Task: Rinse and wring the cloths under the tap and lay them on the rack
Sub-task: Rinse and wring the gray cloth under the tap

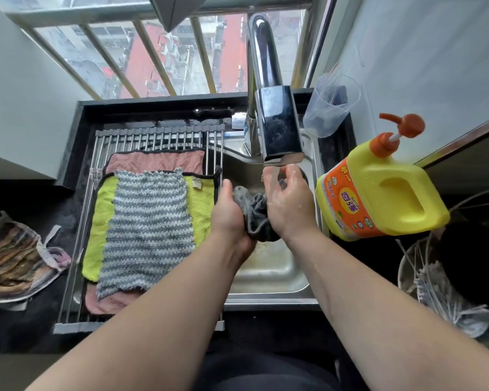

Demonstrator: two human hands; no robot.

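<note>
My left hand (228, 211) and right hand (290, 210), fingers clamped on bunched dark cloth (256, 214) over sink (268, 275), just beside rack (158, 136) edge.

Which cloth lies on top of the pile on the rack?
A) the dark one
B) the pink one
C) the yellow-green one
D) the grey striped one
D: the grey striped cloth lies over the yellow-green cloth, which covers the pink cloth on the rack; the dark cloth is gripped by the left hand and right hand over the sink.
</note>
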